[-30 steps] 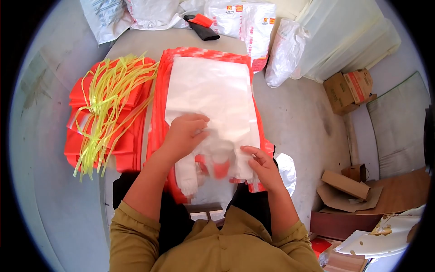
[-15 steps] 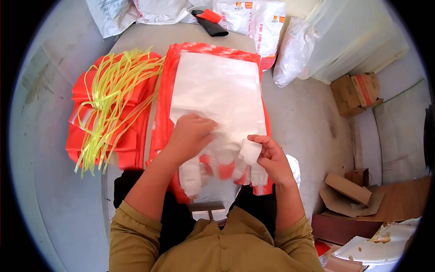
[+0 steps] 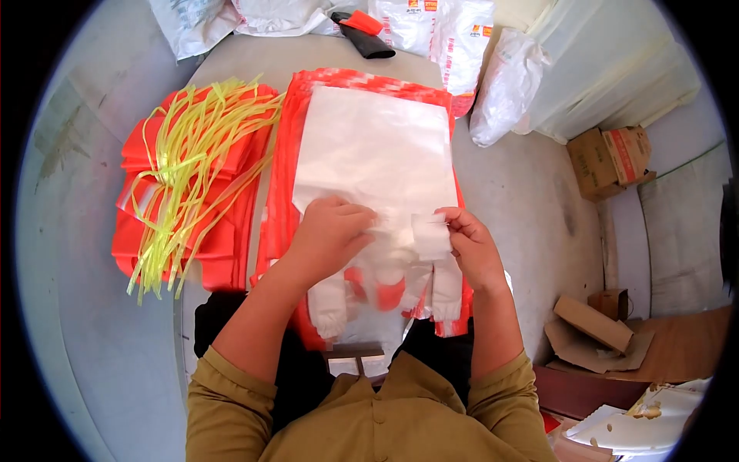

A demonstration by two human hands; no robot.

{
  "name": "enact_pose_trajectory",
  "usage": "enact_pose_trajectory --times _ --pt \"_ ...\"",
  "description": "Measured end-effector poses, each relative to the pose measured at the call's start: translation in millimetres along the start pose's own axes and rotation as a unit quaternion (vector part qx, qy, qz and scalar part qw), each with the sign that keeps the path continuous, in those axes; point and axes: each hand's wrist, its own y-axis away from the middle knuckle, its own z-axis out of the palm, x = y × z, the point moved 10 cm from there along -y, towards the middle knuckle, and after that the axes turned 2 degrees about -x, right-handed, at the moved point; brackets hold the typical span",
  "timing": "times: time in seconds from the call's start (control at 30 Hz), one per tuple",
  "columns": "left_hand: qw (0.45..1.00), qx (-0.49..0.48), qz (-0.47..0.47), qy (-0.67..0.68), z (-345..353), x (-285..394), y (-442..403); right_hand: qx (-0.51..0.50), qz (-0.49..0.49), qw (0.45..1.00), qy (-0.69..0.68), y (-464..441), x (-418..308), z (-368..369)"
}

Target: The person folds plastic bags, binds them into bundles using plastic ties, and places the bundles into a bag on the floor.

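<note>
The left hand [image 3: 329,235] lies on a white plastic bag [image 3: 377,146], its fingers spread a little. The bag rests on a stack of red bags [image 3: 283,181]. The right hand [image 3: 476,250] pinches a small white flap [image 3: 430,237] at its edge. To the left, yellow strips [image 3: 175,165] lie over folded red plastic [image 3: 240,245]. White sacks [image 3: 462,58] sit beyond the stack.

A pale, scuffed wall [image 3: 100,77] rises at left, with a grey floor [image 3: 539,200] and cardboard boxes [image 3: 594,163] at right.
</note>
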Motion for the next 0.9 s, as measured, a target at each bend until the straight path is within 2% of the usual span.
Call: enact_pose_trajectory --times 0.13,0.33,0.53,0.63,0.73,0.83,0.9 --pt "1.0 0.004 -0.002 0.002 0 -1 1 -0.028 -0.001 0.999 -0.037 -10 -1 14" --pt "1.0 0.0 -0.007 -0.014 -1 1 0 -0.003 -0.008 1.0 -0.007 -23 0 17" --pt "1.0 0.009 0.0 -0.016 0 2 -1 0.022 0.01 0.995 0.101 -31 9 9" --pt "1.0 0.001 -0.004 -0.016 3 0 1 0.012 -0.021 0.997 0.071 -29 1 10" --pt "1.0 -0.016 -0.008 -0.024 5 2 3 0.011 -0.042 0.991 0.123 -33 -3 11" --pt "0.998 -0.035 -0.029 -0.033 7 4 6 -0.016 -0.016 0.986 0.163 -38 -8 24" --pt "0.998 -0.044 -0.034 -0.029 8 2 8 -0.001 -0.075 0.972 0.223 -41 -25 37"
